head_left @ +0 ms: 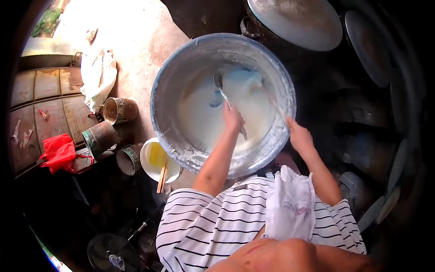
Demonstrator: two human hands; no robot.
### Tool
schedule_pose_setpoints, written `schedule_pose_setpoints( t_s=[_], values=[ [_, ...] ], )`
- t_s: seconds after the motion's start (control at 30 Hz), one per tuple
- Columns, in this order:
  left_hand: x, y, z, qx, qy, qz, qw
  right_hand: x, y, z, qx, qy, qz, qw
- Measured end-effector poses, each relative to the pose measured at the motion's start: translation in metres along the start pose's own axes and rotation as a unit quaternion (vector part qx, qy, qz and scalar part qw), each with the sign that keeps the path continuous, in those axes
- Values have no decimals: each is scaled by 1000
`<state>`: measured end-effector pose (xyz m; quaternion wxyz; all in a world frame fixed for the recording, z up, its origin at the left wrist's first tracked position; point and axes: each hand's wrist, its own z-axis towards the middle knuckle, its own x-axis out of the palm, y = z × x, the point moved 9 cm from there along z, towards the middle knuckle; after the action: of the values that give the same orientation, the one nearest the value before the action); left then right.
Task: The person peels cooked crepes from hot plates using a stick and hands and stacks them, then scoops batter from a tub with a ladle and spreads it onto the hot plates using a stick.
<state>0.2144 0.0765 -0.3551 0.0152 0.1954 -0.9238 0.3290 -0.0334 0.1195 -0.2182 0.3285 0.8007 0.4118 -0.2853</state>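
Ladle [219, 80] and thin pale implement [281, 110] are both over the large tub [170, 105], which fills the upper middle of the frame. The left hand [233, 119] is curled around the ladle's handle, near the centre of the tub; the bowl of the ladle points toward the top of the frame, while the handle's other end shows below the hand. The right hand [300, 138], at the tub's lower right rim, has its fingers closed around the thin implement, whose upper part is blurred and slants up and left over the inner wall. A whitish mixture [206, 124] covers the tub's bottom, with bluish patches near the ladle, and pale residue coats the wall and rim.

Just beside the tub at lower left is a white bucket [147, 168] with something yellow and wooden sticks [161, 180] in it. Left of it are three worn cans [100, 137], then a bright red cloth or bag [59, 153]. A whitish sack [100, 72] lies at upper left, and a round metal lid [299, 22] sits at upper right. A fan [112, 254] shows at lower left. The person wears a striped shirt [217, 217], with a white cloth [290, 206] hanging over it.
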Motion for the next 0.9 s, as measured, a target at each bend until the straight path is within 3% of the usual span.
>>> schedule_pose_setpoints(
  t_s=[0.07, 0.17, 0.33, 0.47, 0.53, 0.57, 0.63, 0.67, 0.73, 0.8, 0.9],
  values=[
    [28, 23, 0, -40, 18, -88, 995, 38, -1, 5, -70, 14, 52, 996],
    [63, 45, -17, -113, 31, -237, 965, 36, 2, -6, -104, 41, 138, 984],
    [118, 50, -15, -223, 171, -431, 857, 22, -8, -21, -167, 78, 160, 970],
    [108, 27, -9, -252, 264, -493, 790, -1, -39, -53, 54, 270, 383, 882],
    [69, 15, 5, -77, 119, -344, 928, 16, -49, -60, 150, 332, 586, 724],
    [43, 11, -3, -1, 43, -243, 969, 36, -40, -61, 168, 330, 631, 681],
    [42, 46, -5, -35, -9, -242, 970, 67, -12, -61, 179, 325, 679, 633],
    [49, 58, -3, -48, -29, -243, 968, 86, 0, -47, 137, 326, 680, 642],
    [69, 46, -30, -80, 53, -129, 987, 71, 17, -31, 64, 222, 613, 756],
    [52, 18, -30, -67, 116, -107, 985, 55, 1, -44, 50, 199, 598, 775],
    [32, 9, -11, -4, 19, -44, 999, 71, -20, -49, 117, 190, 552, 803]
  ],
)
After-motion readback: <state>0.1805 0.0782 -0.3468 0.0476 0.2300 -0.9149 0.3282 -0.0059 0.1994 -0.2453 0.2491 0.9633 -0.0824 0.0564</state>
